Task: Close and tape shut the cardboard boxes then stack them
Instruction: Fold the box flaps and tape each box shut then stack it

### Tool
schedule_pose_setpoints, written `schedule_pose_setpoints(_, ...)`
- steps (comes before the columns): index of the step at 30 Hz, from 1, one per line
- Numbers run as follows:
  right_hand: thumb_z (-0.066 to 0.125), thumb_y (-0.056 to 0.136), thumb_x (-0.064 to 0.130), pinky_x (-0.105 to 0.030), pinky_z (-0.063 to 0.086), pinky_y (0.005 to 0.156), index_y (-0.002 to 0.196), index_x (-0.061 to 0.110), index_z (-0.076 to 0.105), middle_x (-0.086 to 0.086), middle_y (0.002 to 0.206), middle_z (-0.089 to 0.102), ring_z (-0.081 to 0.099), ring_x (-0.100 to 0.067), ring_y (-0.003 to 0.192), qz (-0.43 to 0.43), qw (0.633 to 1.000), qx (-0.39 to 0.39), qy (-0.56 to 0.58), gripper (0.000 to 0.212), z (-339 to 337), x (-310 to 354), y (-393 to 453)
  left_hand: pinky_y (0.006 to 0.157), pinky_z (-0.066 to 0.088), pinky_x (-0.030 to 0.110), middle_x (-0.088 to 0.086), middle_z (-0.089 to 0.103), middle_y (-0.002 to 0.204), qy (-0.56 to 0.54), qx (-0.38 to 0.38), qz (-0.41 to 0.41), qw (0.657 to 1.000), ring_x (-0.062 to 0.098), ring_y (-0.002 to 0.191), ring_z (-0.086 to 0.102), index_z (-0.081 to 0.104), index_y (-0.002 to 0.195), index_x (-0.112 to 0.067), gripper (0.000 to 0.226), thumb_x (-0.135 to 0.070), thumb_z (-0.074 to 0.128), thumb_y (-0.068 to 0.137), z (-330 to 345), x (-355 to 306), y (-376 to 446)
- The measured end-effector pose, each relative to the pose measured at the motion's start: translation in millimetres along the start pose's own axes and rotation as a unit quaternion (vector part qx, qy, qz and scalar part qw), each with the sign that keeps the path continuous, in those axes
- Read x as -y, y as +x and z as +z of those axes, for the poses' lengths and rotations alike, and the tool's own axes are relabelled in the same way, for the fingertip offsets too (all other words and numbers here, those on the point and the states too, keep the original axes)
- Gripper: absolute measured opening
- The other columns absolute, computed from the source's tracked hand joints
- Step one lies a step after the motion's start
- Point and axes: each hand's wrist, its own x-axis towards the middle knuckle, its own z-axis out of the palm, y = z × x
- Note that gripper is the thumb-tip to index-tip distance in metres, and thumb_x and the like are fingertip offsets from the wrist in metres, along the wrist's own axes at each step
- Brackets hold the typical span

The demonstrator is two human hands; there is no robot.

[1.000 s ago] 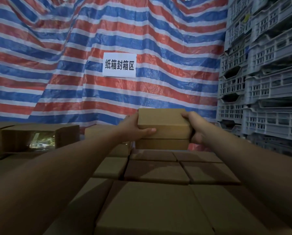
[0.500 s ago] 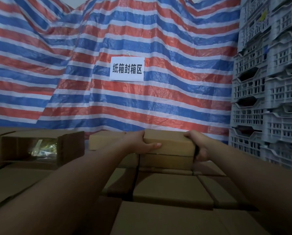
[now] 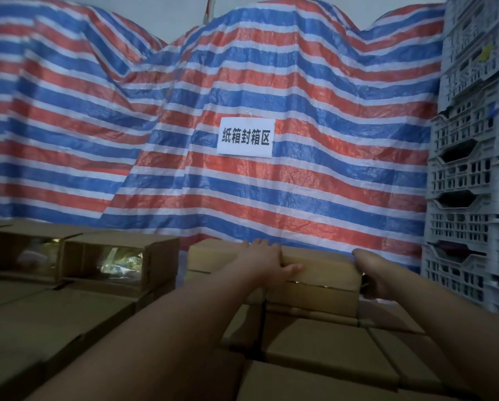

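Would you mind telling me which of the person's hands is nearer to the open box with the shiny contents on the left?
The left. The left hand grips the left end of the held box, the side toward the open box; the right hand grips the far end, beside the crates.

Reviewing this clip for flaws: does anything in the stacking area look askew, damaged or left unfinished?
Two cardboard boxes at the left lie with their open ends facing the camera, shiny contents visible. The box between the left hand and right hand sits level.
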Motion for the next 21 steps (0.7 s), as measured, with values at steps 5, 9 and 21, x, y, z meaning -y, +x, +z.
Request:
schedule_pose_setpoints(5, 0.041, 0.105, 0.020, -0.034, 0.039, 0.077, 0.097, 0.001, 0.054, -0.018, 0.107, 0.054, 0.049, -0.026, 0.088, -0.142, 0.978, -0.094, -0.121, 0.025, -2.5, 15.5, -21.4, 0.108, 0.033, 0.048, 0.009, 0.051, 0.140, -0.025, -0.048, 0.015, 0.998, 0.029, 0.128, 0.046, 0.047, 0.137, -0.017, 0.061, -0.061, 0.035, 0.097, -28.6, 12.4, -32.3)
schedule_pose_setpoints(9, 0.047, 0.098, 0.021, -0.033, 0.033, 0.066, 0.074, 0.008, 0.045, -0.009, 0.081, 0.045, 0.046, -0.029, 0.078, -0.229, 0.955, -0.147, -0.115, 0.028, 6.2, 45.0, -45.7, 0.096, 0.047, 0.039, 0.007, 0.059, 0.126, -0.021, -0.113, 0.015, 0.993, 0.026, 0.113, 0.055, 0.056, 0.127, -0.014, 0.041, -0.044, 0.047, 0.100, -63.0, 36.1, -58.9)
schedule_pose_setpoints(21, 0.047, 0.094, 0.013, -0.030, 0.029, 0.054, 0.061, 0.008, 0.041, -0.014, 0.062, 0.043, 0.039, -0.025, 0.057, -0.392, 0.914, -0.080, -0.070, 0.035, 143.3, 125.4, -162.4, 0.067, 0.055, 0.032, 0.000, 0.061, 0.073, -0.032, -0.158, -0.091, 0.983, 0.014, 0.068, 0.061, 0.060, 0.076, -0.020, 0.040, -0.049, 0.045, 0.100, -153.4, 144.5, -154.1)
